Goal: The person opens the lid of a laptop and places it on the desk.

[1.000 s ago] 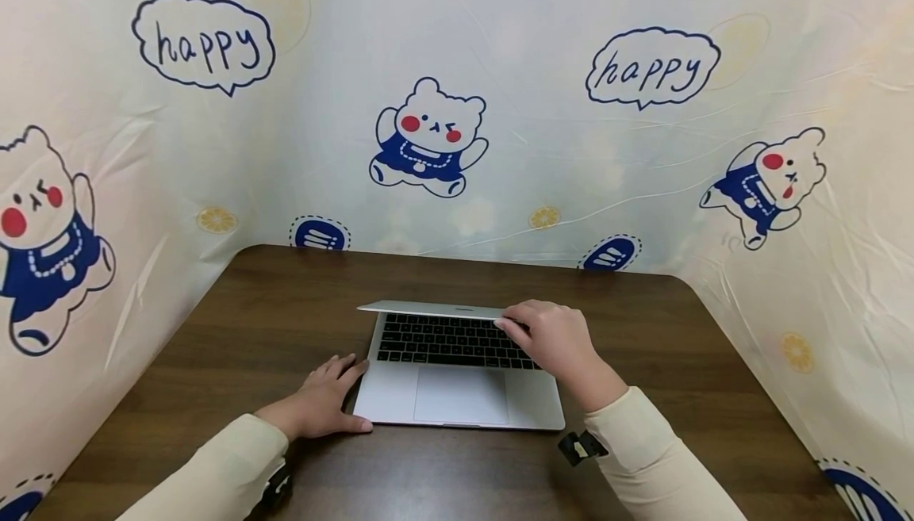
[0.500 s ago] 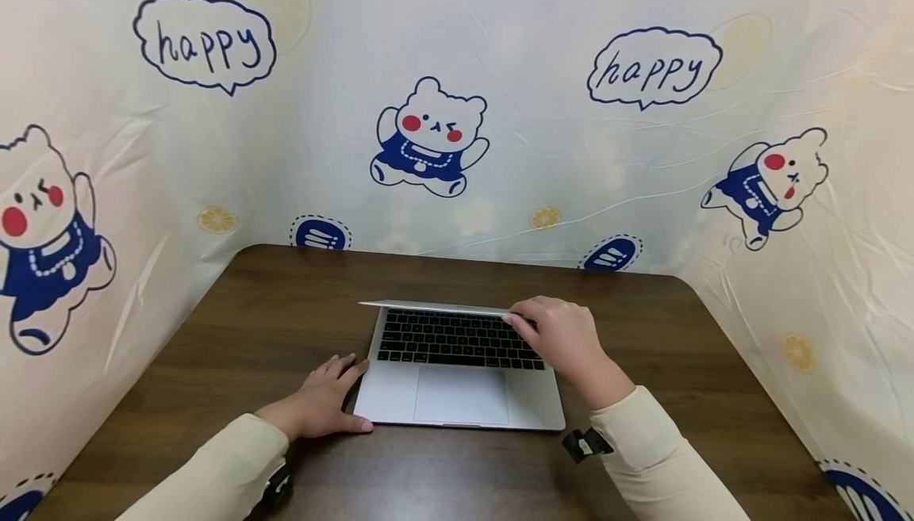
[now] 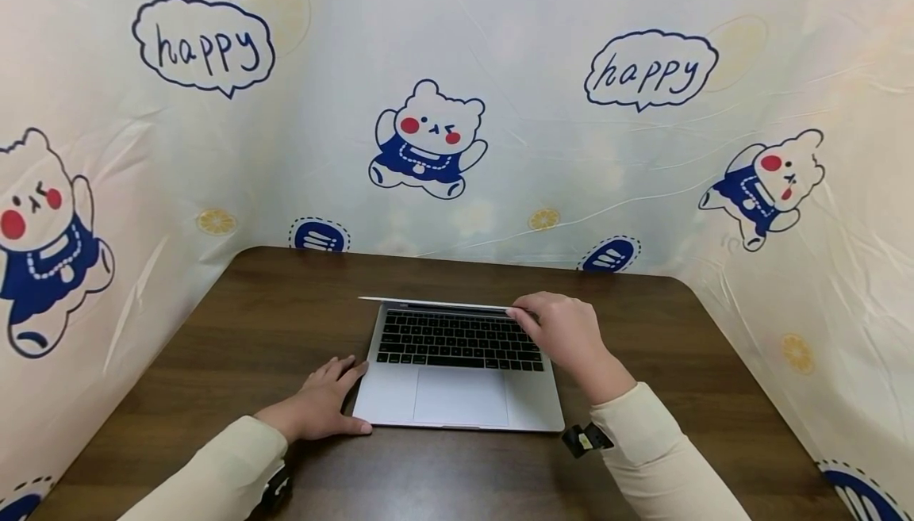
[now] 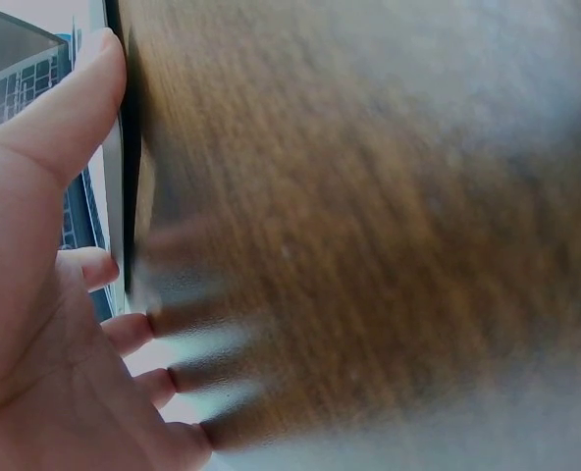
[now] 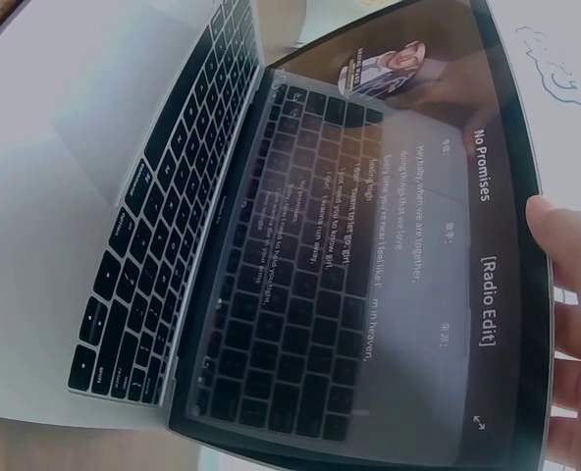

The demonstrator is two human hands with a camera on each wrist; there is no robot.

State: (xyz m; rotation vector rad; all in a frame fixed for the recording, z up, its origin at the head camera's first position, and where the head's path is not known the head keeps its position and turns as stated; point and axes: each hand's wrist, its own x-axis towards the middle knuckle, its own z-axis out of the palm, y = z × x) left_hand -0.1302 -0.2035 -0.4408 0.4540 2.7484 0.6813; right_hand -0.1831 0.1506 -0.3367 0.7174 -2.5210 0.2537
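Note:
A silver laptop (image 3: 460, 394) with black keys stands on the wooden table, its lid (image 3: 443, 303) raised and seen nearly edge-on in the head view. My right hand (image 3: 567, 335) pinches the lid's edge near its right corner, thumb on the screen side. In the right wrist view the lit screen (image 5: 408, 245) shows song lyrics and reflects the keyboard (image 5: 173, 216). My left hand (image 3: 324, 398) rests on the table against the laptop's left side, fingers spread. Its thumb touches the front left corner, and its fingertips meet the table in the left wrist view.
The brown wooden table (image 3: 214, 378) extends around the laptop on all sides. Behind it and along both sides hangs a pale curtain (image 3: 528, 148) printed with cartoon bears and "happy" bubbles. Each wrist wears a small black device (image 3: 587, 440).
The lid has tilted farther back, showing more of the upper keyboard and the hinge. My right hand has moved slightly up and to the right with it. The left hand stays put.

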